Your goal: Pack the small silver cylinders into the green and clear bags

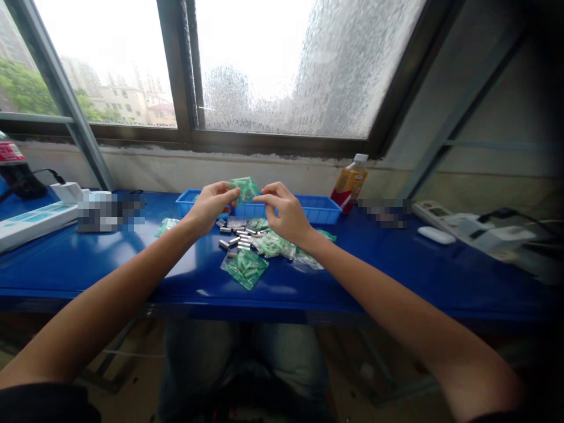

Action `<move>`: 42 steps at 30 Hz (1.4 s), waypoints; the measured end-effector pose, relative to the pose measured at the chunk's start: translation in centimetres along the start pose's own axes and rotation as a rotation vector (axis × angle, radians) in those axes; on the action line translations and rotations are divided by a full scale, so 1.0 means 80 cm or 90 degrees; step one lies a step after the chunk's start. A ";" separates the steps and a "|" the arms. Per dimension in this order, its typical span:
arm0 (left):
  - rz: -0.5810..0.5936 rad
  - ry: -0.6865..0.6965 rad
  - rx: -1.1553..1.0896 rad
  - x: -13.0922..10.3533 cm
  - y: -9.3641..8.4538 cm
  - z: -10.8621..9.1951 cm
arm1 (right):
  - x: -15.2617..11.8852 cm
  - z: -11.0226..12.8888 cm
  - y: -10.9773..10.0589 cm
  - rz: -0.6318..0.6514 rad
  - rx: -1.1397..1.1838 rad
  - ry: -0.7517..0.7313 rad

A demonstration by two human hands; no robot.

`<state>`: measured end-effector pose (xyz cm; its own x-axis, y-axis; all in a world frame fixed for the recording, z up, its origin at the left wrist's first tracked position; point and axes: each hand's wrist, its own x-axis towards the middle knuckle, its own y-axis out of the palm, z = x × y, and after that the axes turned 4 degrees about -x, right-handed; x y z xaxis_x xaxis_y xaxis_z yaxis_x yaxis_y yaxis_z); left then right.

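Note:
A small translucent green bag [245, 189] is pinched between the thumb and fingers of my left hand [211, 205], raised above the front of a blue plastic tray [319, 205]. My right hand [284, 211] is beside the bag's right edge, its fingers apart and pointing at it; whether a fingertip touches the bag is hard to tell. Below both hands lie several short silvery cylinders [241, 238] in a loose heap. Green bags with small pieces inside surround them, including one bag [247, 268] nearest me and another bag [167, 227] at the left.
The blue table [176, 276] runs under a wet window [282, 70]. A bottle of orange drink [350, 182] stands right of the tray, a cola bottle [16, 167] far left. Power strips [39, 220] with plugs lie at both sides. A white oval object [436, 235] sits at right.

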<state>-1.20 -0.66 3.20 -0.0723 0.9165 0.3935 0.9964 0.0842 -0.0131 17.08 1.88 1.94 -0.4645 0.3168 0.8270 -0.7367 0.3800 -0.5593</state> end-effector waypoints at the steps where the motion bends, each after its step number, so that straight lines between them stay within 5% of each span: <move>1: -0.045 0.051 0.058 0.004 -0.007 0.000 | 0.000 -0.001 0.000 0.007 -0.011 0.012; 4: -0.203 0.225 0.304 0.019 -0.037 0.005 | -0.002 -0.009 0.002 0.070 -0.051 0.071; 7: -0.270 0.329 0.519 0.030 -0.064 0.016 | -0.006 -0.017 0.006 0.181 -0.110 0.127; 10: -0.270 0.352 0.609 0.033 -0.069 0.029 | -0.010 -0.022 0.012 0.259 -0.153 0.164; 15: -0.141 0.343 0.622 0.021 -0.033 0.043 | -0.014 -0.023 0.016 0.337 -0.131 0.211; 18: -0.026 0.319 0.620 0.012 -0.012 0.051 | -0.014 -0.021 0.018 0.338 -0.122 0.200; 22: 0.065 0.239 0.568 0.002 0.005 0.048 | -0.011 -0.017 0.019 0.226 -0.070 0.152; 27: 0.115 -0.035 0.285 -0.005 0.012 0.024 | -0.005 -0.006 0.013 0.085 -0.044 0.086; 30: 0.151 -0.109 0.113 -0.008 0.014 0.016 | -0.004 0.003 0.006 0.056 -0.071 0.021; 35: 0.073 0.022 0.048 -0.011 0.014 0.014 | -0.003 0.018 -0.001 0.025 -0.088 0.038; 38: 0.005 0.191 0.194 -0.013 0.012 0.010 | 0.002 0.018 0.000 0.064 0.033 0.200; 42: 0.081 0.379 0.405 -0.017 0.011 0.006 | 0.006 0.011 0.004 0.153 0.364 0.428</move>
<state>-0.22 -1.65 2.19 0.2494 0.5925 0.7660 0.7680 0.3608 -0.5292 16.19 1.43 2.24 -0.3856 0.8388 0.3843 -0.8713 -0.1939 -0.4509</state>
